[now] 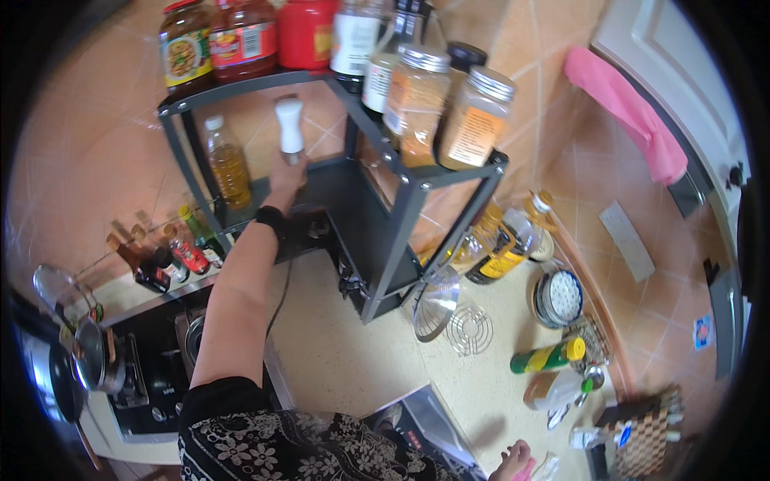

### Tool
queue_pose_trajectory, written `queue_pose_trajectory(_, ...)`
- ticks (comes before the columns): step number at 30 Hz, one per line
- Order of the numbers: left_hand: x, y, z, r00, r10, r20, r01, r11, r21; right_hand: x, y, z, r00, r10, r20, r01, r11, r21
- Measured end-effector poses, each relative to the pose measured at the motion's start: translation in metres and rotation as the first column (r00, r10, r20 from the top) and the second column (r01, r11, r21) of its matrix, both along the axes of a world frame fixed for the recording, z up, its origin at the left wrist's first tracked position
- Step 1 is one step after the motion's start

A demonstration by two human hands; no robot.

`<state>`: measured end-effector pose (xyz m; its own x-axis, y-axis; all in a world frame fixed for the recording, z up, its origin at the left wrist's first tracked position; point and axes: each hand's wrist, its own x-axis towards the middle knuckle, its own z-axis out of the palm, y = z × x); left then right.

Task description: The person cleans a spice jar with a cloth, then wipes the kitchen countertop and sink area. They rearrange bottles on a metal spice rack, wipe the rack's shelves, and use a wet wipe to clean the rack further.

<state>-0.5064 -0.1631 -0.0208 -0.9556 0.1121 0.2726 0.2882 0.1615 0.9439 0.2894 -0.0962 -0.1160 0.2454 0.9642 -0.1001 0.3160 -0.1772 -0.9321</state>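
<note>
My left hand (288,172) reaches into the dark metal corner shelf (367,219), its fingers around the lower part of a white-topped grinder (289,129) that stands upright. To its left, on the same shelf level, is a clear plastic bottle of yellow oil (227,165). A black band circles my left wrist. Down at the lower right edge, my right hand (512,458) is closed around a pink cloth (526,470), most of which is hidden, just above the counter (337,337).
Jars (243,45) and seasoning bottles (475,120) crowd the shelf's top. A gas stove (150,373) with a pot (99,358) is at left. Oil bottles (502,252), stacked bowls (564,296), a strainer (438,303), a wire trivet (470,329) and a green bottle (544,356) stand at right.
</note>
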Motion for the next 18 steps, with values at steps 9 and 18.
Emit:
queue_pose_trajectory(9,0.028,-0.055,0.026,0.928,-0.118,-0.354,0.159,0.983,0.091,-0.021,0.016,-0.015,0.995,0.075,-0.07,-0.072,0.996,0.049)
queue_pose_trajectory(18,0.209,-0.168,0.014,0.939,-0.293,-0.182,0.299,0.954,0.003,-0.021,0.033,-0.032,0.992,0.078,-0.104,-0.082,0.996,-0.031)
